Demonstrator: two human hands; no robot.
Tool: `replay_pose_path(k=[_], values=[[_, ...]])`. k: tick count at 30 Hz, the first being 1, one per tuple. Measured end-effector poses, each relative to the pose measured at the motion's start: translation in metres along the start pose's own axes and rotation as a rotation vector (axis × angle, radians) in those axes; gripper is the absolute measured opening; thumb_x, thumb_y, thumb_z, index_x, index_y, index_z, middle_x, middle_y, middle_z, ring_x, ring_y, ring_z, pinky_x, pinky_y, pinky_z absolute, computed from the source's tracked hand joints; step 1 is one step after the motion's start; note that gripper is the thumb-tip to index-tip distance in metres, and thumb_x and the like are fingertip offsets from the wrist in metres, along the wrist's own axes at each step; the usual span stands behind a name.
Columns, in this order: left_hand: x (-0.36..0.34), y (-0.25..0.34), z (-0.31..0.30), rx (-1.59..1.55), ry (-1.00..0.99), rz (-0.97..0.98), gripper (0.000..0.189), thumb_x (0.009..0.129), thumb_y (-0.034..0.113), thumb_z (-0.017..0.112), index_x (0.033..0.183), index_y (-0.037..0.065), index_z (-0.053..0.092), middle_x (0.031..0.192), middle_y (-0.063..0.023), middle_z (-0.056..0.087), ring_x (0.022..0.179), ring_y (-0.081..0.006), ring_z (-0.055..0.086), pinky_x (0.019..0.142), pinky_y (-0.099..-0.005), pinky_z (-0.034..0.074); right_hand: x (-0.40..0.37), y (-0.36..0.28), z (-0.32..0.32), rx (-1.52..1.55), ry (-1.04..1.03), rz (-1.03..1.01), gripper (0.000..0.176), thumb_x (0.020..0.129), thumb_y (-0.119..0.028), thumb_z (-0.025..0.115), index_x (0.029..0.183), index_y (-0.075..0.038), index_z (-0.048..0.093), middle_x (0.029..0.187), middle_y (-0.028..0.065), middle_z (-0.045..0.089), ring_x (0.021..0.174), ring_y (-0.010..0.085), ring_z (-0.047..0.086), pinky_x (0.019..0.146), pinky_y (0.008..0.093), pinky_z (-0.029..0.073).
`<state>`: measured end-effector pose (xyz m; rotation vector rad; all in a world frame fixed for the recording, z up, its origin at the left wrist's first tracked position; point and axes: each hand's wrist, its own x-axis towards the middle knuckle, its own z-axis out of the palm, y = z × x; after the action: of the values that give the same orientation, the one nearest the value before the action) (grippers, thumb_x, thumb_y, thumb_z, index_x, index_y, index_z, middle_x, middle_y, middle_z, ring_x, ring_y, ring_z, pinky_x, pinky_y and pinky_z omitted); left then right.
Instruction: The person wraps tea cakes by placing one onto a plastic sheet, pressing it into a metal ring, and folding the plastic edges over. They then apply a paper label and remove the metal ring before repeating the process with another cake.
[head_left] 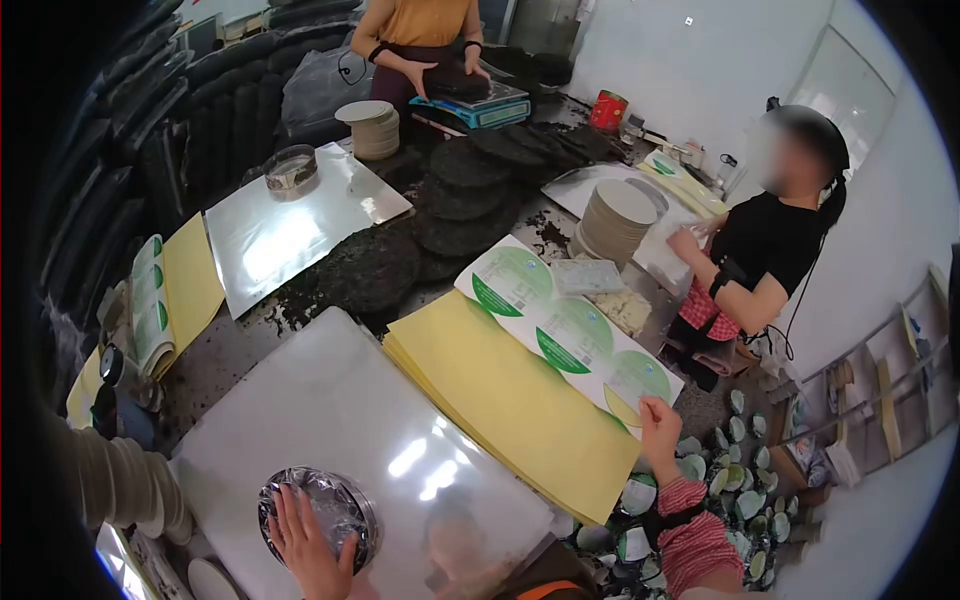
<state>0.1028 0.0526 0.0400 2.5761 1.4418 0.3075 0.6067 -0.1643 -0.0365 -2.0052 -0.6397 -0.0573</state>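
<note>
My left hand (308, 540) lies with its fingers spread on a round tin (345, 493) covered in clear plastic film, which stands on a shiny metal sheet (400, 440). At the right, my right hand (658, 430) pinches the edge of a round green-and-white label (622, 405) at the near end of the printed label sheet (560, 320). The label's edge is lifted, showing a yellow underside. A stack of yellow backing sheets (510, 400) lies beside the metal sheet.
Dark round cakes (460, 200) are piled mid-table. White disc stacks (618, 220) stand behind and at left (130, 475). One co-worker (425, 40) handles a dark slab at the back; another (770, 240) stands right. Wrapped round packs (735, 480) lie below right.
</note>
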Motion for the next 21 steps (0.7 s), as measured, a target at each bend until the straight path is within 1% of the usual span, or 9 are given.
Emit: replay_pose_path(k=[1, 4, 6, 9, 10, 12, 13, 15, 21], values=[[0.001, 0.0, -0.002, -0.028, -0.014, -0.007, 0.084, 0.084, 0.039, 0.064, 0.147, -0.006, 0.033, 0.157, -0.0255, 0.026, 0.147, -0.0428, 0.022, 0.117, -0.0556, 0.012, 0.022, 0.011, -0.015, -0.051, -0.076, 0.08, 0.009, 0.09, -0.002, 0.066, 0.097, -0.002, 0.071, 0.086, 0.0023, 0.07, 0.083, 0.0077, 0.063, 0.074, 0.0255, 0.05], [0.005, 0.001, -0.003, -0.049, -0.004, -0.045, 0.085, 0.083, 0.042, 0.067, 0.146, -0.005, 0.036, 0.156, -0.0258, 0.028, 0.146, -0.0412, 0.024, 0.118, -0.0554, 0.013, 0.14, 0.008, -0.106, 0.457, 0.375, -0.213, 0.025, 0.1, -0.023, 0.055, 0.1, -0.001, 0.067, 0.095, 0.0072, 0.067, 0.085, 0.0159, 0.064, 0.079, 0.031, 0.054], [0.002, -0.002, -0.003, -0.031, 0.007, -0.03, 0.085, 0.082, 0.044, 0.069, 0.144, -0.005, 0.039, 0.155, -0.0253, 0.03, 0.146, -0.04, 0.025, 0.118, -0.0549, 0.013, 0.142, -0.12, -0.11, 0.204, 0.577, -0.284, 0.024, 0.102, -0.02, 0.049, 0.113, -0.002, 0.061, 0.093, 0.0066, 0.065, 0.083, 0.0169, 0.063, 0.074, 0.0306, 0.053], [0.003, -0.004, 0.001, -0.052, 0.035, -0.049, 0.081, 0.084, 0.046, 0.068, 0.144, -0.003, 0.042, 0.156, -0.0223, 0.031, 0.146, -0.039, 0.025, 0.118, -0.0559, 0.012, 0.133, -0.106, -0.005, 0.076, 0.072, -0.234, 0.035, 0.104, -0.021, 0.045, 0.13, 0.0, 0.054, 0.114, 0.0093, 0.063, 0.094, 0.018, 0.063, 0.073, 0.0308, 0.053], [0.001, -0.004, 0.001, -0.042, 0.053, -0.091, 0.081, 0.084, 0.046, 0.068, 0.144, -0.003, 0.042, 0.156, -0.0223, 0.031, 0.146, -0.039, 0.025, 0.118, -0.0559, 0.012, 0.084, -0.133, 0.075, 0.258, -0.136, -0.486, 0.045, 0.101, -0.014, 0.048, 0.143, 0.001, 0.044, 0.137, 0.012, 0.054, 0.119, 0.0215, 0.057, 0.087, 0.0327, 0.053], [0.0, -0.001, 0.002, 0.014, 0.093, -0.063, 0.076, 0.086, 0.047, 0.065, 0.145, 0.003, 0.043, 0.155, -0.0191, 0.034, 0.146, -0.0377, 0.026, 0.118, -0.0568, 0.011, -0.042, -0.167, 0.171, 0.294, -0.75, -0.519, 0.059, 0.093, -0.008, 0.053, 0.148, 0.004, 0.035, 0.15, 0.0213, 0.041, 0.135, 0.0301, 0.044, 0.11, 0.04, 0.037], [0.0, 0.0, 0.003, 0.026, 0.112, -0.09, 0.076, 0.086, 0.047, 0.065, 0.145, 0.003, 0.043, 0.155, -0.0191, 0.034, 0.146, -0.0377, 0.026, 0.118, -0.0568, 0.011, -0.097, -0.225, 0.168, 0.024, -0.969, -0.722, 0.074, 0.087, -0.024, 0.067, 0.147, 0.006, 0.036, 0.149, 0.0275, 0.039, 0.139, 0.0415, 0.038, 0.114, 0.0448, 0.033], [-0.001, -0.006, 0.006, 0.061, 0.084, -0.004, 0.07, 0.088, 0.049, 0.062, 0.145, 0.01, 0.046, 0.153, -0.0138, 0.04, 0.146, -0.0356, 0.027, 0.118, -0.0568, 0.014, -0.144, -0.258, 0.196, 0.186, -1.026, -1.18, 0.086, 0.085, -0.047, 0.065, 0.144, 0.009, 0.036, 0.147, 0.0295, 0.04, 0.137, 0.0441, 0.039, 0.112, 0.0478, 0.036], [-0.014, -0.028, 0.048, -0.237, 0.151, 0.113, 0.06, 0.092, 0.039, 0.06, 0.144, 0.013, 0.046, 0.145, -0.0066, 0.049, 0.136, -0.0275, 0.044, 0.113, -0.0512, 0.029, -0.168, -0.29, 0.202, 0.01, -1.177, -1.239, 0.089, 0.091, -0.057, 0.055, 0.145, 0.009, 0.034, 0.148, 0.0285, 0.038, 0.14, 0.0398, 0.036, 0.114, 0.051, 0.03]])
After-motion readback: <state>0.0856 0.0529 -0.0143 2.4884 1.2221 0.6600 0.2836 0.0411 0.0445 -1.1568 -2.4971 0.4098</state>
